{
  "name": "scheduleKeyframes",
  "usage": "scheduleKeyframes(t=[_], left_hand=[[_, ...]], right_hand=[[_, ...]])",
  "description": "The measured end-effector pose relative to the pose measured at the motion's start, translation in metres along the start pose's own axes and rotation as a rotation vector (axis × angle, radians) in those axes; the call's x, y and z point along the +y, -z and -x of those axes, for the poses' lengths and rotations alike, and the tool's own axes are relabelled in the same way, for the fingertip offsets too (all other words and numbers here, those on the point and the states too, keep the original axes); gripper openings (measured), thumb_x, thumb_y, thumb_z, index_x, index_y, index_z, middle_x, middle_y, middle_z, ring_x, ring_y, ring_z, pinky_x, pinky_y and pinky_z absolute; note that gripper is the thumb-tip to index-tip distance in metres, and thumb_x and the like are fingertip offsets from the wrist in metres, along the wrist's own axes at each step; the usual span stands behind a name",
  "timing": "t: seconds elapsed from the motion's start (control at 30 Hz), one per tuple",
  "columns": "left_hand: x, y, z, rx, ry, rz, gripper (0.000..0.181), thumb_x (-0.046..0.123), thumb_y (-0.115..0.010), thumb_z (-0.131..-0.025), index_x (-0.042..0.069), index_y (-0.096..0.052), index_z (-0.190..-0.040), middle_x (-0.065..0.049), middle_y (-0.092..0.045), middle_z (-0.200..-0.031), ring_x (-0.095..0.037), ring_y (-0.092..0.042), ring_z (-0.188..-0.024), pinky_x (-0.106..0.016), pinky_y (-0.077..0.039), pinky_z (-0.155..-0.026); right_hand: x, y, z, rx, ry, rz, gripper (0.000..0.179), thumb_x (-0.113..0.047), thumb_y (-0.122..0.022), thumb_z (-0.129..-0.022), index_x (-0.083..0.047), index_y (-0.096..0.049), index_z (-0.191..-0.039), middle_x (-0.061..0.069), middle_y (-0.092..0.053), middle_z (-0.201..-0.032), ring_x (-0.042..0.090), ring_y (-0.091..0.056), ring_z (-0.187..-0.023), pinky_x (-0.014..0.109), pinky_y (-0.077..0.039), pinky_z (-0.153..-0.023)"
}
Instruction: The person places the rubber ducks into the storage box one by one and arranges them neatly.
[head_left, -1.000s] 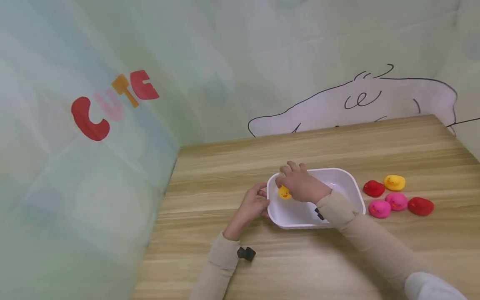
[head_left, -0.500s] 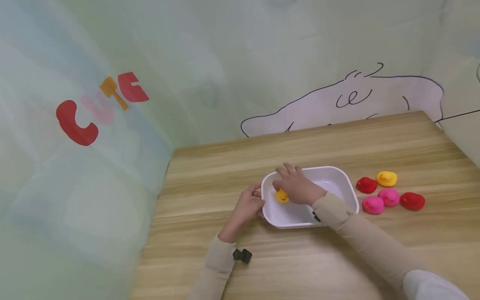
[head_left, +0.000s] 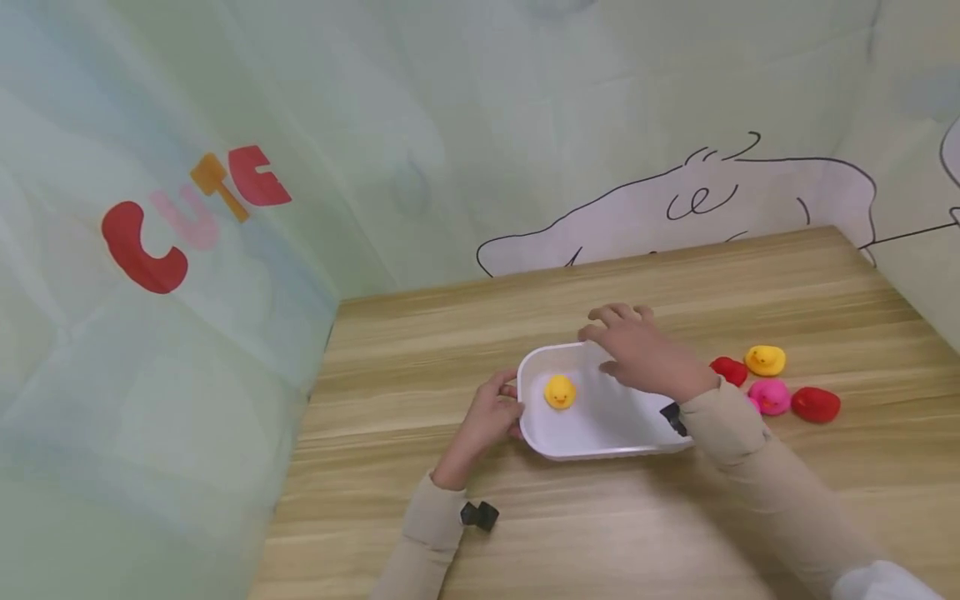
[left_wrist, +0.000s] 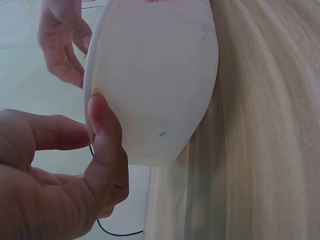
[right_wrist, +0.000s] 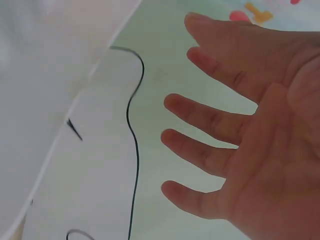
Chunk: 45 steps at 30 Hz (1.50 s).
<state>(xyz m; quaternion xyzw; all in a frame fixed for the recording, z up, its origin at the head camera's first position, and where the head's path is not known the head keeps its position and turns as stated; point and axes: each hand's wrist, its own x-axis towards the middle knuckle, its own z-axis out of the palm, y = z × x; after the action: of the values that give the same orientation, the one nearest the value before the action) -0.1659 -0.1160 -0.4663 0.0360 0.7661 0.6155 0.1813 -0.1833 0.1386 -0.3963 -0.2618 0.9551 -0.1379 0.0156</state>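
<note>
A white rectangular tray [head_left: 600,450] with rounded corners stands on the wooden table. My left hand [head_left: 487,417] holds its left end, and in the left wrist view the fingertips [left_wrist: 102,117] lie against the rim and outer wall. Inside the tray, toward the left, sits a yellow rubber duck [head_left: 559,392]. My right hand [head_left: 648,350] hovers over the tray's right half with nothing in it. Its fingers are spread apart in the right wrist view, where the hand [right_wrist: 260,135] shows palm and all fingers.
Right of the tray lie more rubber ducks: a yellow duck [head_left: 765,361], a red duck [head_left: 729,371], a pink duck [head_left: 769,397] and another red duck [head_left: 816,404]. A second pink one is mostly hidden behind my right wrist. Printed curtains border the table [head_left: 420,358].
My right hand has let go of the yellow duck and moved up and right, away from it. The duck stays in the tray. My left hand keeps its place at the tray's end.
</note>
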Motion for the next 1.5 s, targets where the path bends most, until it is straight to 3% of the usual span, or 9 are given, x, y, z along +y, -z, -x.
scheduleKeyframes(t=[0.17,0.3,0.47,0.7,0.87,1.13,1.5], left_hand=[[-0.002,-0.001,-0.003,0.004,-0.02,0.018,0.063,-0.012,-0.052,-0.085,-0.013,-0.038,-0.146,-0.022,-0.049,-0.109,-0.02,-0.057,-0.068,-0.029,-0.063,-0.052],[-0.003,-0.002,-0.004,0.001,-0.014,0.02,0.063,-0.013,-0.052,-0.085,-0.013,-0.038,-0.147,-0.022,-0.049,-0.109,-0.021,-0.058,-0.068,-0.031,-0.064,-0.053],[-0.005,-0.001,-0.003,-0.007,-0.012,0.014,0.064,-0.013,-0.052,-0.084,-0.014,-0.036,-0.147,-0.022,-0.049,-0.108,-0.021,-0.058,-0.068,-0.032,-0.064,-0.052],[-0.007,0.003,0.003,-0.009,-0.015,-0.001,0.064,-0.013,-0.053,-0.083,-0.015,-0.037,-0.145,-0.022,-0.049,-0.106,-0.02,-0.057,-0.066,-0.036,-0.065,-0.054],[-0.008,0.008,0.006,-0.001,-0.022,0.021,0.063,-0.013,-0.053,-0.085,-0.013,-0.038,-0.146,-0.023,-0.049,-0.108,-0.023,-0.06,-0.07,-0.036,-0.066,-0.056],[-0.007,0.011,0.008,-0.002,-0.024,0.034,0.064,-0.013,-0.052,-0.085,-0.013,-0.038,-0.147,-0.024,-0.049,-0.111,-0.022,-0.059,-0.071,-0.036,-0.066,-0.059],[-0.009,0.011,0.007,0.024,-0.016,0.047,0.063,-0.012,-0.052,-0.085,-0.013,-0.038,-0.146,-0.023,-0.049,-0.109,-0.023,-0.06,-0.072,-0.034,-0.066,-0.057]], right_hand=[[0.02,0.013,0.017,0.027,-0.062,-0.036,0.044,-0.006,-0.08,-0.085,-0.008,-0.068,-0.127,0.024,-0.056,-0.137,0.047,-0.039,-0.133,0.075,-0.021,-0.112],[0.04,0.016,0.034,0.062,-0.087,-0.044,0.04,-0.006,-0.08,-0.085,-0.005,-0.069,-0.123,0.024,-0.059,-0.13,0.049,-0.043,-0.128,0.078,-0.025,-0.107],[0.065,0.012,0.056,0.066,-0.16,-0.069,0.041,-0.01,-0.079,-0.085,-0.001,-0.067,-0.124,0.027,-0.059,-0.127,0.054,-0.046,-0.122,0.079,-0.033,-0.098],[0.101,-0.001,0.078,0.013,-0.319,-0.11,0.042,-0.01,-0.078,-0.083,0.003,-0.065,-0.12,0.035,-0.052,-0.129,0.06,-0.041,-0.118,0.084,-0.032,-0.093],[0.12,-0.005,0.079,-0.018,-0.373,-0.12,0.039,-0.009,-0.082,-0.076,0.003,-0.069,-0.11,0.036,-0.052,-0.125,0.062,-0.039,-0.116,0.082,-0.032,-0.09],[0.127,-0.006,0.076,-0.071,-0.38,-0.151,0.034,-0.011,-0.084,-0.074,0.001,-0.072,-0.105,0.033,-0.059,-0.116,0.061,-0.045,-0.109,0.078,-0.034,-0.085],[0.132,-0.007,0.068,-0.097,-0.329,-0.133,0.022,-0.013,-0.085,-0.074,-0.005,-0.072,-0.09,0.027,-0.062,-0.105,0.058,-0.051,-0.101,0.076,-0.038,-0.081]])
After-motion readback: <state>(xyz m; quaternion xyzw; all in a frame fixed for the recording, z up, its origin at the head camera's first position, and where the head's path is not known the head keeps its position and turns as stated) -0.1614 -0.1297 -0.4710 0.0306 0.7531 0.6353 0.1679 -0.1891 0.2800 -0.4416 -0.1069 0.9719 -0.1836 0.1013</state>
